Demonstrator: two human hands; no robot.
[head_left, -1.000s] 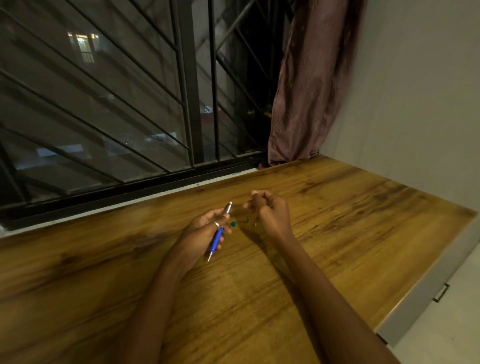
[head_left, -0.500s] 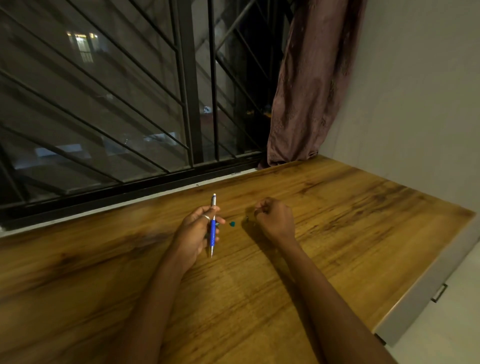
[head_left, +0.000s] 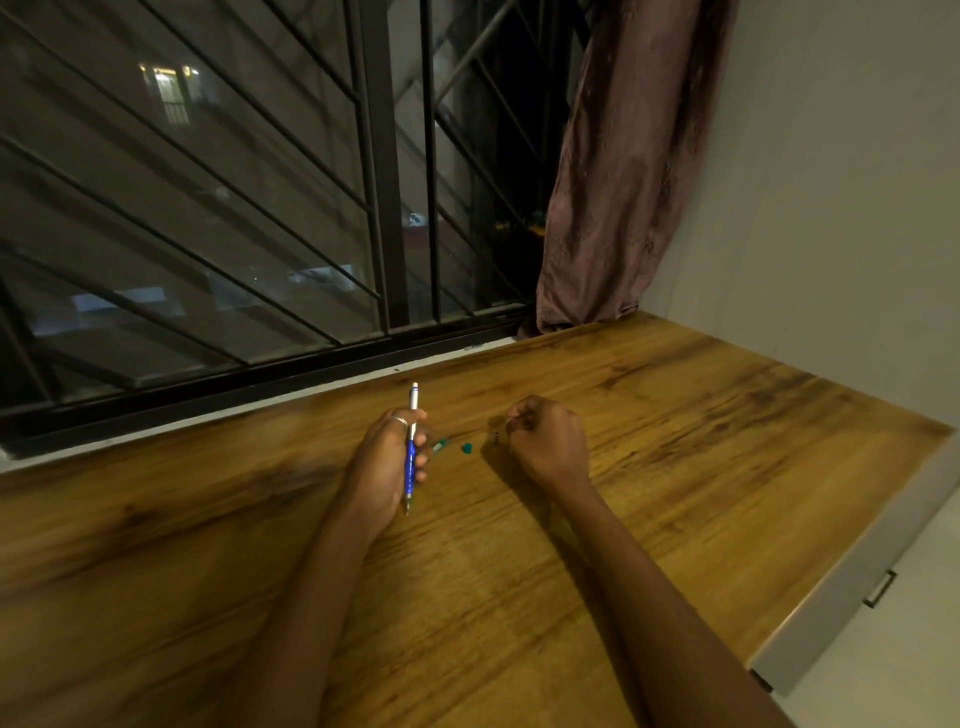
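My left hand (head_left: 387, 465) grips a blue and silver pen (head_left: 411, 447) above the wooden desk (head_left: 675, 441). The pen stands nearly upright, its silver end pointing away from me. My right hand (head_left: 550, 441) rests on the desk a little to the right, its fingers curled; whether it holds something is hidden. Between the hands lie a small teal cap (head_left: 467, 447), a thin teal-tipped piece (head_left: 439, 447) close to my left fingers, and a tiny dark part (head_left: 496, 439) beside my right hand.
A barred window (head_left: 234, 208) runs along the desk's far edge. A mauve curtain (head_left: 623, 166) hangs at the far right corner beside a white wall (head_left: 831, 182). The desk's right edge drops to a drawer front with a handle (head_left: 880, 590).
My left hand has turned the pen from a slant to nearly upright. My right hand has lowered onto the desk and curled tighter. The small teal parts now show between the hands.
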